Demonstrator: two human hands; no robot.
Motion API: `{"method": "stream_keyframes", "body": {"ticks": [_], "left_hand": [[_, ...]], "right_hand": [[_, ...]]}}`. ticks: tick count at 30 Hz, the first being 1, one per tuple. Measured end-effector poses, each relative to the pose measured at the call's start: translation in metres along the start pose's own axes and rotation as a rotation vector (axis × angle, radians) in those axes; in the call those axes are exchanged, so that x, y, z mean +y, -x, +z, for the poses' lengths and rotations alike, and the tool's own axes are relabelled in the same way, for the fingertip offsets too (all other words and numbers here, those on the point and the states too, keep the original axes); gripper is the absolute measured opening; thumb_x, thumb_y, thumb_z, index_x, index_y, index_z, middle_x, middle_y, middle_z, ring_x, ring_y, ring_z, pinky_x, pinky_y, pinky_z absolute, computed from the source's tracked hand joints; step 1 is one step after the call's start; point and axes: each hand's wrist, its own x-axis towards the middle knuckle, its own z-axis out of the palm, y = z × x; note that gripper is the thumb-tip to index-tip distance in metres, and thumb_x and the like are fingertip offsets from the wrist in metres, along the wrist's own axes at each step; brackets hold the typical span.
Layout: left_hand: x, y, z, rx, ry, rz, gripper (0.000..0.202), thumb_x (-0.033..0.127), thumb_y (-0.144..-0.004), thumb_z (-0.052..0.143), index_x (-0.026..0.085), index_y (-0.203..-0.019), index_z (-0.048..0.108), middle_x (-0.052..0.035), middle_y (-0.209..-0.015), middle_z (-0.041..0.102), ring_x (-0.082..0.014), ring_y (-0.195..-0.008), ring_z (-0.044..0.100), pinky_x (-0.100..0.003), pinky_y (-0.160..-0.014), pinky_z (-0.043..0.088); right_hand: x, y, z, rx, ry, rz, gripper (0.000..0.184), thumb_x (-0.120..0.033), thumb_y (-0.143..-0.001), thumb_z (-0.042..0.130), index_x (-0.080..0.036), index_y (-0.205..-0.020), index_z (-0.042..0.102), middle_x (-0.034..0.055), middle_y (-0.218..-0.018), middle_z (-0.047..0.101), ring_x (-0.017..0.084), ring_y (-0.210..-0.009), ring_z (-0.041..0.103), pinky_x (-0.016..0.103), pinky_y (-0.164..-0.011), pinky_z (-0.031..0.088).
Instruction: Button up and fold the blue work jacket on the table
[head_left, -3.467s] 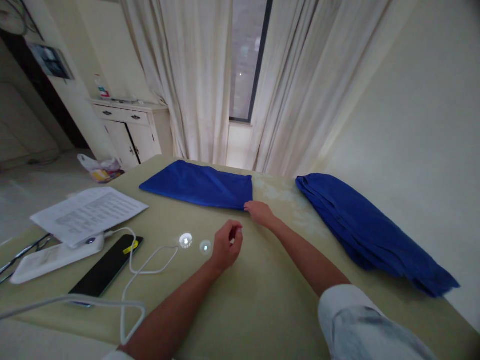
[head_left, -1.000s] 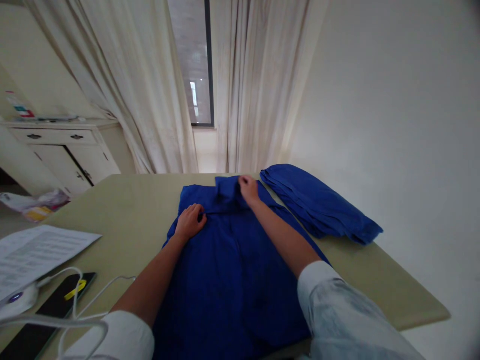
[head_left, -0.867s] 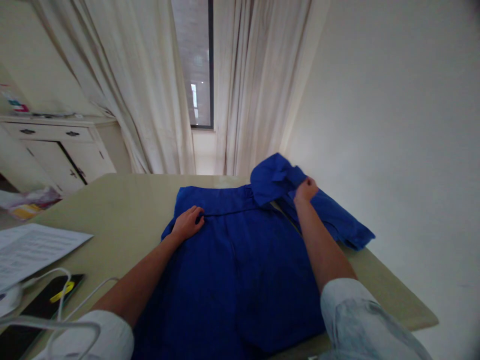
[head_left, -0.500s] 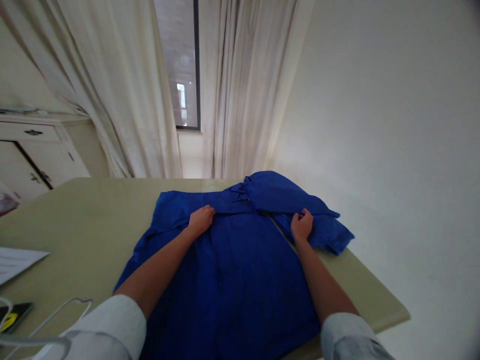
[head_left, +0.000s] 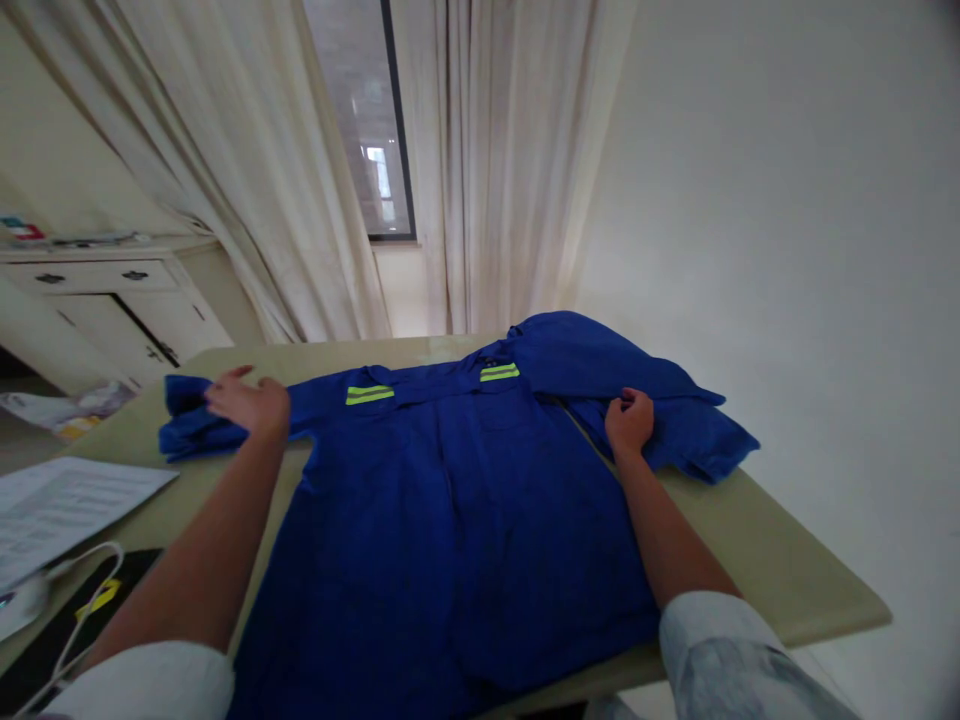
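Observation:
A blue work jacket (head_left: 382,520) lies spread on the table, with yellow-green reflective strips across its chest. Over the sleeve on the left side (head_left: 195,440), which stretches out sideways, my left hand (head_left: 251,400) is open with fingers spread. My right hand (head_left: 630,420) is at the jacket's other sleeve (head_left: 600,360), its fingers curled in at the cloth edge. That sleeve lies bunched and doubled toward the right edge of the table.
Printed paper (head_left: 82,500), a white computer mouse (head_left: 22,605) and a black mat (head_left: 45,650) with a white cable lie on the left of the table (head_left: 795,560). A white cabinet (head_left: 135,310) stands beyond, with curtains (head_left: 510,180) behind and a wall (head_left: 787,250) on the right.
My left hand has let go of the jacket's upper part and swung left. The left sleeve now lies stretched out and the reflective strips show. My right hand stays at the right sleeve.

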Motion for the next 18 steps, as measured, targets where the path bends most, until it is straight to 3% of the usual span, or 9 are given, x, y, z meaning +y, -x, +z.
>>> {"method": "stream_keyframes", "body": {"ticks": [4,6,8,11,13,16,18], "left_hand": [[0.028,0.028,0.072,-0.269,-0.021,0.091,0.028,0.03,-0.088,0.066,0.017,-0.112,0.072,-0.0127,-0.113,0.073,-0.0306,-0.11,0.068,-0.045,-0.102,0.054],[0.043,0.043,0.105,-0.402,-0.047,0.19,0.036,0.037,-0.081,0.074,0.019,-0.112,0.073,-0.0139,-0.124,0.071,-0.0336,-0.121,0.064,-0.046,-0.108,0.05],[0.054,0.047,0.125,-0.487,-0.077,0.258,0.032,0.039,-0.08,0.073,0.02,-0.106,0.074,-0.0166,-0.126,0.069,-0.038,-0.128,0.06,-0.053,-0.111,0.048],[0.066,0.024,0.134,-0.471,-0.04,0.246,0.024,0.038,-0.09,0.063,0.018,-0.098,0.073,-0.0194,-0.117,0.069,-0.0409,-0.127,0.06,-0.06,-0.108,0.047],[0.074,-0.006,0.133,-0.422,0.029,0.198,0.03,0.038,-0.097,0.055,0.02,-0.116,0.07,-0.0177,-0.116,0.069,-0.0376,-0.123,0.064,-0.059,-0.104,0.05],[0.081,-0.047,0.131,-0.378,0.158,0.141,0.05,0.036,-0.106,0.042,0.029,-0.155,0.039,-0.0125,-0.128,0.067,-0.0255,-0.118,0.067,-0.048,-0.096,0.057],[0.079,-0.055,0.133,-0.353,0.31,0.128,0.062,0.034,-0.107,0.039,0.031,-0.165,0.017,-0.0129,-0.14,0.063,-0.0204,-0.12,0.067,-0.042,-0.094,0.059]], "right_hand": [[-0.003,0.001,-0.004,-0.009,-0.01,0.004,0.037,-0.025,-0.08,0.049,-0.013,-0.11,0.067,0.018,-0.11,0.068,0.028,-0.096,0.062,0.044,-0.095,0.048],[-0.005,0.002,-0.006,-0.011,-0.006,-0.005,0.035,-0.024,-0.08,0.047,-0.013,-0.107,0.067,0.0175,-0.107,0.069,0.028,-0.096,0.062,0.043,-0.094,0.048],[-0.005,0.003,-0.007,-0.009,0.007,-0.016,0.034,-0.023,-0.08,0.046,-0.013,-0.104,0.068,0.0168,-0.105,0.069,0.027,-0.094,0.062,0.041,-0.093,0.048],[-0.005,0.003,-0.006,-0.012,0.031,-0.026,0.032,-0.024,-0.081,0.045,-0.014,-0.101,0.068,0.0161,-0.102,0.07,0.027,-0.092,0.062,0.04,-0.091,0.048],[-0.005,0.004,-0.005,-0.022,0.049,-0.029,0.03,-0.026,-0.082,0.046,-0.016,-0.098,0.068,0.015,-0.101,0.071,0.026,-0.092,0.062,0.039,-0.088,0.047],[-0.005,0.004,-0.005,-0.045,0.077,-0.032,0.028,-0.026,-0.082,0.045,-0.018,-0.095,0.068,0.0135,-0.1,0.071,0.026,-0.092,0.062,0.038,-0.087,0.047],[-0.005,0.004,-0.006,-0.06,0.093,-0.036,0.027,-0.025,-0.082,0.044,-0.018,-0.095,0.067,0.0135,-0.1,0.07,0.026,-0.092,0.061,0.037,-0.087,0.046]]}}
